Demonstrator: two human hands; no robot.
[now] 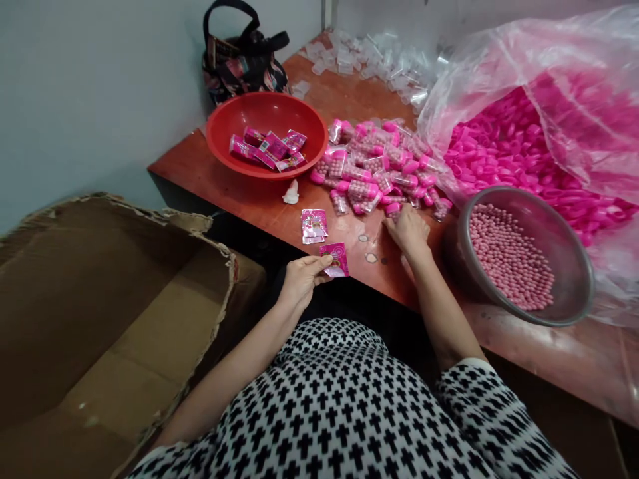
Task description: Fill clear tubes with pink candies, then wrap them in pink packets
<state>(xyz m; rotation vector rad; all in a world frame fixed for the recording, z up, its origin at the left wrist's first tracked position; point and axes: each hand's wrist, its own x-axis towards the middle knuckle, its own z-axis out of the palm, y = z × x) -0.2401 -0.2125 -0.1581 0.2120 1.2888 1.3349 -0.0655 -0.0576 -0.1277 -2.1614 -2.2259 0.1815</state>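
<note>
- Standing here, I see the left hand (305, 283) pinching a pink sachet (337, 261) by one edge, thumb on top, over the near rim of the table (349, 229). An edge grip like that seems meant to leave most of the printed face uncovered.
- The right hand (410, 231) reaches to the near side of a heap of bead-filled clear bottles (369, 169) with pink caps. Its fingertips are at a pink-capped bottle (393, 209); I cannot tell whether they grip it or only touch it.
- Just beyond the held sachet lies a small stack of sachets (314, 225), close by, I suppose, for easy picking up.
- More sachets (273, 148) lie loose in the red bowl (219, 130) to the left, whose wall likely stops the slippery packets sliding about.
- A grey basin (574, 279) on the right holds loose pink beads (514, 259); its sides presumably keep them from rolling off.
- Behind it, a clear plastic bag (479, 60) gapes over a mass of pink plastic pieces (519, 140), probably folded back for access.
- Clear plastic parts (374, 60) lie at the back, out of the way.
</note>
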